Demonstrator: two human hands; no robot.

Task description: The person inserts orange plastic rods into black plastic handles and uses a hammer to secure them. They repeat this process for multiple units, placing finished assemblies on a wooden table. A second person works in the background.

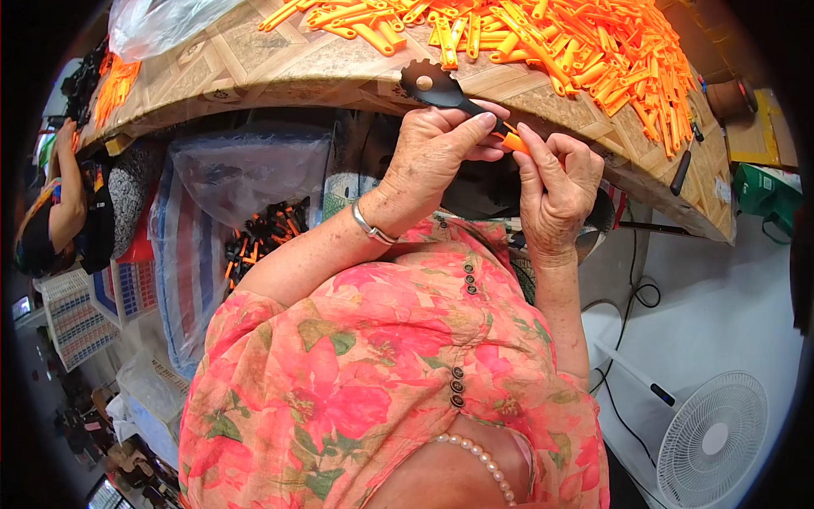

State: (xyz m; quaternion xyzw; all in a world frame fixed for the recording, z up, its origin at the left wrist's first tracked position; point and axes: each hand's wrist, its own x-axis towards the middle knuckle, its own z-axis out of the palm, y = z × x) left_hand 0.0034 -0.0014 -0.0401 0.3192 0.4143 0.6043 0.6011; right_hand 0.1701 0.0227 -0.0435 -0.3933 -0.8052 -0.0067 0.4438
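My left hand (pixel 437 146) is closed round the shaft of a black pasta server (pixel 434 85). Its toothed head, with a round hole in it, points up and left over the table edge. In the fingers of my right hand (pixel 558 180) is a short orange plastic handle (pixel 515 142), pinched between thumb and forefinger. Both hands are close together just off the table's near edge, with the handle beside the shaft end. Whether the two parts touch is hidden by my fingers.
A large heap of orange handles (pixel 585 51) covers the table's far right. A clear plastic bag (pixel 161 25) lies far left. Below, a striped sack (pixel 191 246) stands by black-and-orange utensils (pixel 264 233). A black-handled tool (pixel 681 172), a white fan (pixel 714 437) and a co-worker's arm (pixel 68 187) also show.
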